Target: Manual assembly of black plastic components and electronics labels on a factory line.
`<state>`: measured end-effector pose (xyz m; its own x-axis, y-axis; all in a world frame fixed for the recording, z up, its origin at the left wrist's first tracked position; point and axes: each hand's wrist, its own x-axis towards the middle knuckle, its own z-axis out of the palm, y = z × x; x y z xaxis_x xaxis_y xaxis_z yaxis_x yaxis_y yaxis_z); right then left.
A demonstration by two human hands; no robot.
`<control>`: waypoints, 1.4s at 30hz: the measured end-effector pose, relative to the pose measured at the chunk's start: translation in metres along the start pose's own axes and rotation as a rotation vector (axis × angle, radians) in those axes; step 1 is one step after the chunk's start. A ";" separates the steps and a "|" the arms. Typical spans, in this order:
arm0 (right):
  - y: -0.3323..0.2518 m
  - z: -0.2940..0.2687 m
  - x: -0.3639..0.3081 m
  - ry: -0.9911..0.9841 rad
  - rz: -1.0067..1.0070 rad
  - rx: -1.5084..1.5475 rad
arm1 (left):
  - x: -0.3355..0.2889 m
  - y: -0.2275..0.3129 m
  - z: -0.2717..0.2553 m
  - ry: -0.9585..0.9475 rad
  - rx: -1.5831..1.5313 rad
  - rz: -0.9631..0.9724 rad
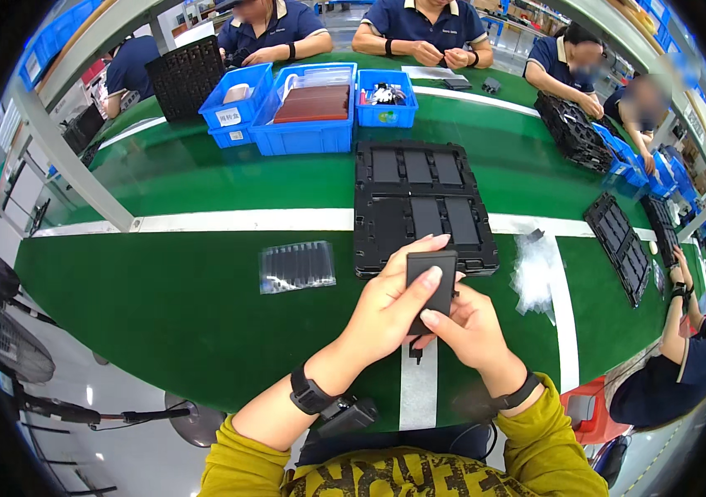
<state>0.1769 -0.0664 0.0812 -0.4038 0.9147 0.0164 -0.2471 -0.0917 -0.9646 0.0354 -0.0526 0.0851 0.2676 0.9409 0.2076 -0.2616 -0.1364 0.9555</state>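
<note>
Both hands hold a flat black rectangular device (440,296) above the near part of the green table. My left hand (379,313) wraps its left side, thumb lying across the front face. My right hand (475,329) grips the lower right edge, with its thumb on the lower front. Below the device hangs a short black cable end (416,353); where it joins is hidden by my fingers. Just beyond my hands lie stacked black trays (408,195) with dark flat pieces in their slots.
Clear plastic sleeves (296,267) lie left of my hands, a heap of clear plastic bags (537,275) to the right. Blue bins (303,139) stand at the back. Another black tray (618,248) lies at right. Several co-workers sit around the table; a fan (13,340) stands at left.
</note>
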 end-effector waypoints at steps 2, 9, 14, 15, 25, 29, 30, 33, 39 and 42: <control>0.005 0.001 -0.005 -0.017 0.035 0.041 | 0.000 -0.011 0.001 -0.009 0.074 0.081; 0.008 -0.001 -0.012 -0.056 0.103 0.081 | -0.010 -0.001 0.006 -0.186 -0.480 -0.442; 0.005 0.002 -0.011 -0.064 0.081 -0.032 | -0.010 -0.015 -0.002 -0.242 -0.382 -0.348; 0.005 0.002 -0.011 -0.065 0.066 -0.070 | -0.010 -0.016 0.000 -0.154 -0.297 -0.296; 0.000 -0.003 -0.014 -0.086 0.108 0.031 | -0.002 -0.007 -0.021 -0.107 -0.019 0.235; 0.001 -0.003 -0.015 -0.130 0.150 0.031 | -0.003 -0.006 -0.025 -0.193 0.007 0.210; 0.001 -0.003 -0.015 -0.141 0.163 0.038 | -0.003 -0.007 -0.025 -0.193 0.004 0.208; 0.000 -0.003 -0.015 -0.152 0.162 0.052 | -0.003 -0.004 -0.030 -0.209 0.062 0.229; -0.006 -0.003 -0.017 -0.153 0.142 0.017 | 0.000 0.001 -0.030 -0.242 0.136 0.299; -0.006 -0.004 -0.017 -0.171 0.135 -0.039 | -0.001 0.001 -0.031 -0.272 0.102 0.262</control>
<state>0.1888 -0.0803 0.0860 -0.5753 0.8147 -0.0727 -0.1475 -0.1907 -0.9705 0.0057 -0.0437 0.0794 0.4438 0.7551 0.4826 -0.2643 -0.4043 0.8756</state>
